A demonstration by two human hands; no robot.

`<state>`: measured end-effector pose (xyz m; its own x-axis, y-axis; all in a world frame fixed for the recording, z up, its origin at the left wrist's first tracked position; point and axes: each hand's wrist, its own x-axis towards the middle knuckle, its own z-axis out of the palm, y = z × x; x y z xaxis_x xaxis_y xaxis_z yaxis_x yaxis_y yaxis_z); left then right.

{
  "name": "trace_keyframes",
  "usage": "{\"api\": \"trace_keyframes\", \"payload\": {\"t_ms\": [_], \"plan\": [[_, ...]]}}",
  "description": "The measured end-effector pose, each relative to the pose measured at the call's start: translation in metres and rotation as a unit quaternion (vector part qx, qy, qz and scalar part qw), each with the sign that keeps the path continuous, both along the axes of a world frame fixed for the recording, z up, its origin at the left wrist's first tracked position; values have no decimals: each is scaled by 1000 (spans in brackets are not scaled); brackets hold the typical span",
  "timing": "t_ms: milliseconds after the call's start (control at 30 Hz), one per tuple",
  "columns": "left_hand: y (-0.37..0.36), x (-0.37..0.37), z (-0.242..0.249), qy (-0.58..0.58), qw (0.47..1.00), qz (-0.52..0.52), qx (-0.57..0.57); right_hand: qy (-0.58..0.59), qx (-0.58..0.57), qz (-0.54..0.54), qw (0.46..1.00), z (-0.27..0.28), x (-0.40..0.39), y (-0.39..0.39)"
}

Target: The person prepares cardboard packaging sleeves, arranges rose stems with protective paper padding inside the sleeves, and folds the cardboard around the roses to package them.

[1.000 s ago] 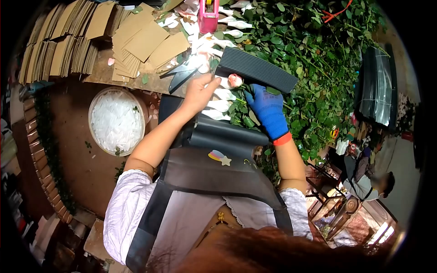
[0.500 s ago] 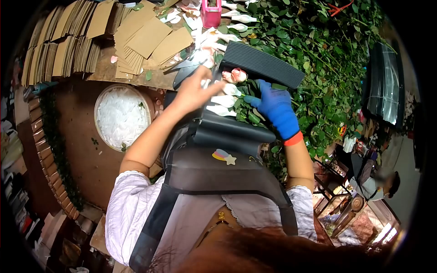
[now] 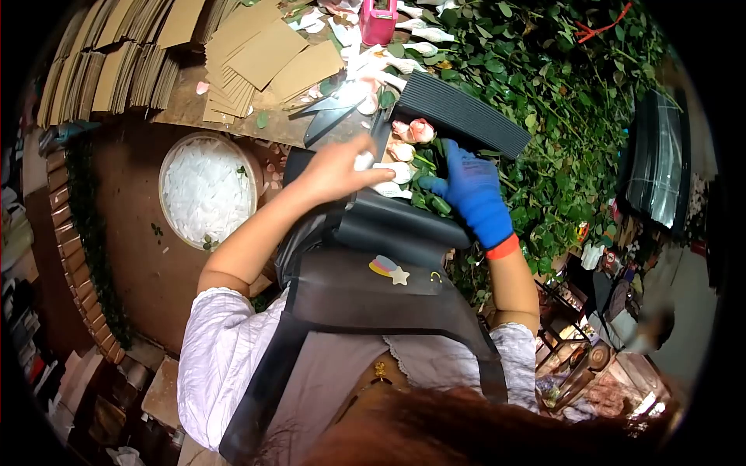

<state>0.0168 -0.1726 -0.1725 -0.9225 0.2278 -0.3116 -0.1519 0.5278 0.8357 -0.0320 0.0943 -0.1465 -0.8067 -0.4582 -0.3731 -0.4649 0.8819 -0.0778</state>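
Observation:
My bare left hand [image 3: 338, 170] is bent at the edge of a row of roses, a small white sleeve [image 3: 363, 161] between its fingers. Its thumb reaches to a rose in a white net sleeve [image 3: 400, 172]; another sleeved rose [image 3: 391, 189] lies just below. Pink roses with no sleeve [image 3: 420, 130] lie above, beside a black ribbed strip [image 3: 466, 115]. In a blue glove, my right hand [image 3: 470, 186] grips the leafy stems [image 3: 430, 163] to the right of the heads, its fingertips partly hidden by leaves.
Scissors [image 3: 326, 109] lie beyond my left hand, near cardboard pieces [image 3: 268, 54] and a pink holder [image 3: 378, 23]. A round tub of white sleeves [image 3: 208, 190] stands at left. Leafy stems [image 3: 559, 116] cover the right side. A person [image 3: 653, 330] is at far right.
The uppermost sleeved rose by my left hand now shows bare pink petals. My left hand has moved slightly down and its fingers have curled in. My right hand has stayed at the stems.

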Motion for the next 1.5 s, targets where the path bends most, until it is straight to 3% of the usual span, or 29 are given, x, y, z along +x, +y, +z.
{"api": "trace_keyframes", "payload": {"t_ms": [67,167,267,300,367,400,467,500,533,600,633,733,767,867,933,1033,1067,1133,1167,1200,1233,1267,1333,1400,1433,1500], "plan": [[7,0,-17,22,998,-41,32,-5,83,-8,997,-3,2,-11],[6,8,-29,5,994,-13,110,-6,79,-10,997,-2,5,-11],[-11,16,-35,19,922,288,259,33,39,1,999,-16,7,-5],[-30,14,-19,-16,910,295,292,51,21,4,998,-19,9,0],[-43,12,-15,52,917,276,282,34,-26,-10,999,0,8,6],[-46,15,-28,110,956,195,188,25,-49,-12,998,14,8,8],[-44,24,-17,-86,982,118,117,28,-102,-56,993,49,9,2],[-34,21,-6,-66,992,84,72,31,-156,-18,987,51,13,2],[-24,22,-15,77,992,55,81,34,-209,19,977,51,14,1],[-24,11,-17,-32,994,-91,54,-77,-170,84,979,44,18,-3],[-23,3,-17,-62,986,-148,35,-105,-63,112,986,41,19,-8],[-13,-3,-10,-79,982,-141,95,-158,40,114,980,33,13,-18],[-8,0,-11,-83,981,-119,133,-156,26,120,980,36,13,-21],[1,10,-21,-74,989,-78,101,-127,77,152,977,23,16,-33],[3,20,-26,-91,983,-5,159,-128,80,152,977,20,16,-34],[-15,35,-32,-109,957,112,246,-131,82,179,972,14,11,-31],[-31,43,-29,-137,922,228,280,-131,81,191,969,12,10,-32],[-85,60,-18,-110,916,314,225,-131,128,202,962,18,9,-43],[-131,69,-18,-167,950,227,132,-130,152,208,957,19,8,-48],[-160,83,-18,-132,975,173,-53,-137,166,229,949,16,9,-50],[-180,101,-21,-105,923,94,-357,-144,180,249,941,10,9,-52],[-192,106,-23,-202,837,41,-507,-150,194,268,932,6,10,-56],[-182,103,-18,-191,766,-40,-613,-159,224,285,918,14,9,-68],[-152,81,-24,-86,904,-11,-420,-163,246,297,908,17,10,-76],[-127,67,-45,70,951,15,-301,-161,253,303,905,17,10,-78],[-60,25,-26,111,990,23,-85,-153,243,305,908,16,10,-76]]}}
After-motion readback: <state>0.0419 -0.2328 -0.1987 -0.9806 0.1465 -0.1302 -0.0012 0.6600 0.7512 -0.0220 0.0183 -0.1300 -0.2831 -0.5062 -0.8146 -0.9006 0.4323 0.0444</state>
